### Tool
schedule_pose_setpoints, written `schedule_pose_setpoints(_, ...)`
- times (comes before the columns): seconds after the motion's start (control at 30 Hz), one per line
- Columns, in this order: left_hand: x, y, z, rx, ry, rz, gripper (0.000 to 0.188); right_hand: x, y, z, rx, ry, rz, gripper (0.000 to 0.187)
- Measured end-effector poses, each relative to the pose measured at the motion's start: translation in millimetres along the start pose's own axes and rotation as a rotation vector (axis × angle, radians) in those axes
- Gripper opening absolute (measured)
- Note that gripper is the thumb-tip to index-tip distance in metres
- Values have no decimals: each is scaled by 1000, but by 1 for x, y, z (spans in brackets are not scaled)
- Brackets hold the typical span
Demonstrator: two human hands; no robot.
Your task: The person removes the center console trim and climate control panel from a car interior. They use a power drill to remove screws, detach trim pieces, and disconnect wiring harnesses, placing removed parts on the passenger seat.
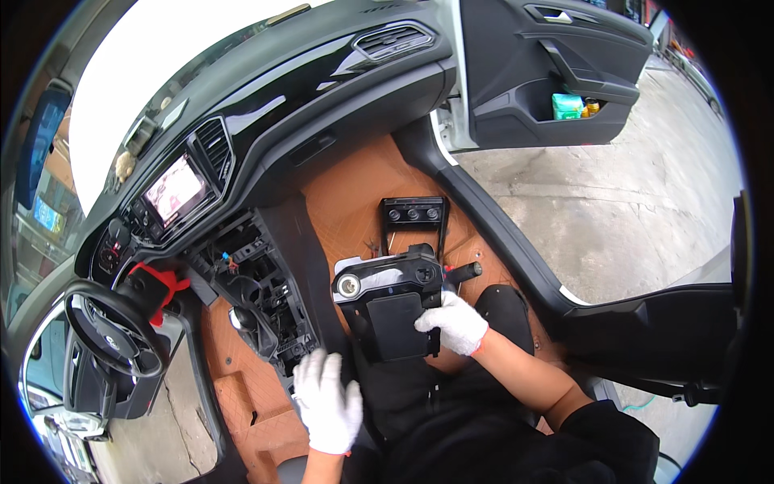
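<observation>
My right hand (454,323), in a white glove, is closed on the right edge of a black centre console storage tray (395,326). The tray lies over my lap and has a round silver-rimmed socket (348,285) at its upper left. My left hand (326,407), also gloved in white, has its fingers stretched out and holds nothing. It is beside the rear end of the uncovered centre console (282,302), where brackets and wiring show. A gear lever (240,321) stands in that console. Beyond the tray rests a black trim frame (414,214) with three round knobs.
A black cylindrical handle (463,273) sticks out right of the tray. Brown mats (355,189) cover the footwells. The steering wheel (117,331) and a red-and-black object (153,290) are at left. The passenger door (556,73) stands wide, with packages in its pocket.
</observation>
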State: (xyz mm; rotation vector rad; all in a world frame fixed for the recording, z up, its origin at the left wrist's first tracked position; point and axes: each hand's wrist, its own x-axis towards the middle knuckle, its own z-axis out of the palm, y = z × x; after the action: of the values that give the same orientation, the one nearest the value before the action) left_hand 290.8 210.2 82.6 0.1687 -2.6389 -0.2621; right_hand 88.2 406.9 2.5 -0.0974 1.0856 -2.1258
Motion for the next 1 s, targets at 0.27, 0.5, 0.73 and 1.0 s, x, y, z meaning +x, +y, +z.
schedule_pose_setpoints(0.27,-1,-18,-2,48,223,-139,52,30,-33,-51,-40,28,52,28)
schedule_pose_setpoints(0.5,-1,-61,20,107,279,-341,45,111,-119,-52,-1270,-355,-176,30)
schedule_pose_setpoints(0.73,-10,-106,19,-345,216,-752,36,212,-112,-25,-1563,-995,-220,48)
schedule_pose_setpoints(1.0,-46,-164,-1,-500,597,-946,41,251,-71,-4,-2008,-973,-190,48)
